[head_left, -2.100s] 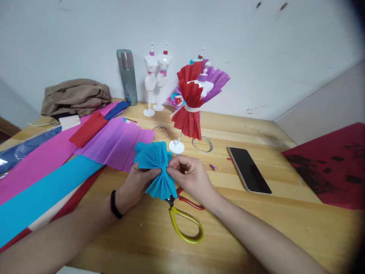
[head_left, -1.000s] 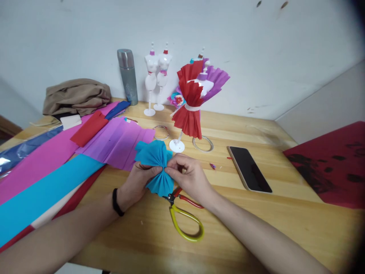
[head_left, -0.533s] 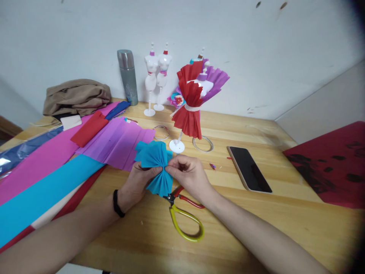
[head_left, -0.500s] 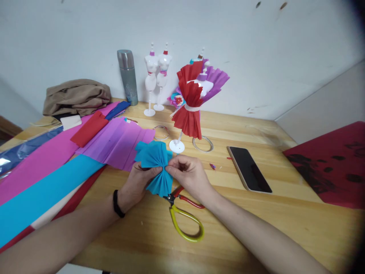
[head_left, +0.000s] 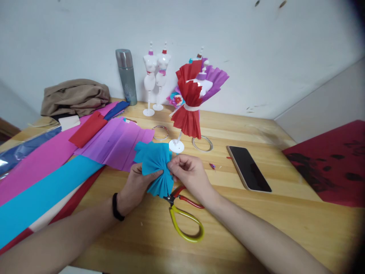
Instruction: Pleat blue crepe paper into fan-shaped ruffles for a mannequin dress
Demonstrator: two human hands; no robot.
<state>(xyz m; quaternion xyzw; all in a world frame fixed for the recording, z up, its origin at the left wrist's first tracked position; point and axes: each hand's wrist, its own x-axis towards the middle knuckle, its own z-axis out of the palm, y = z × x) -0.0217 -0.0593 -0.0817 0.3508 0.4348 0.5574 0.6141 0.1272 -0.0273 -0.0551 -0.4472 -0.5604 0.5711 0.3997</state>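
A pleated sheet of blue paper (head_left: pixel 155 161) is gathered at its middle and fans out above and below. My left hand (head_left: pixel 137 183) pinches the gather, thumb on top, its other fingers behind the paper. At the right edge of the gather, my right hand (head_left: pixel 190 173) has thumb and forefinger closed together on the paper. Scissors (head_left: pixel 186 222) with one yellow and one red handle lie just below, their blades partly under the paper. Behind my hands stands a small white mannequin (head_left: pixel 203 85) dressed in pleated red and purple paper with a white waistband.
Coloured paper strips (head_left: pixel 57 179) cover the left side. A brown cloth (head_left: pixel 75 97), a flask (head_left: pixel 127 78) and two bare mannequins (head_left: pixel 149 80) stand or lie along the wall. To the right are a wire coil (head_left: pixel 202 144), a phone (head_left: pixel 249 168) and a red sheet (head_left: pixel 333 163).
The upper pleats of the blue paper have shifted and spread at the right. My right fingertips have moved slightly right and up from the centre of the gather.
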